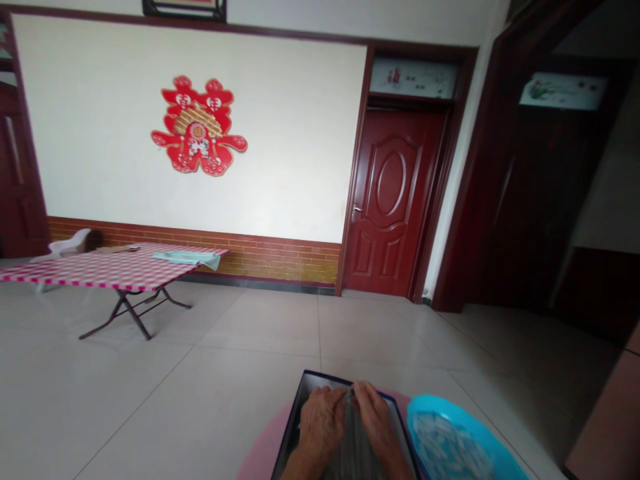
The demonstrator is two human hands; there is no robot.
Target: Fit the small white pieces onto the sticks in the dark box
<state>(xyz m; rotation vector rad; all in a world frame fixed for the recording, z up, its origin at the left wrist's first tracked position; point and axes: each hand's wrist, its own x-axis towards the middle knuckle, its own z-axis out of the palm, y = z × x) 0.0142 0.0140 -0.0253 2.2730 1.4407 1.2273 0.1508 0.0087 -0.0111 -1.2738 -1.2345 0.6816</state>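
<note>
A shallow box (306, 379) with a dark blue rim lies at the bottom middle. Long grey-brown strips (354, 443) run lengthwise side by side in it; I cannot make out what they are. My left hand (321, 420) is over the box's left part, its fingers curled at the far end of the strips. From the right, my right hand (373, 415) meets it there, with thumb and fingers pressed together. Something small and greyish shows between the fingertips, too blurred to name. Right of the box stands a bright blue plastic basin (417, 408) with many pale, thin pieces (450, 443) inside.
Under the box is a pink round surface (267, 437). A folding table (100, 270) with a red-and-white checked top stands at left, a pale green cloth (187, 258) on it. Behind it is a white chair (75, 241). A dark red door (393, 200) is shut at the back.
</note>
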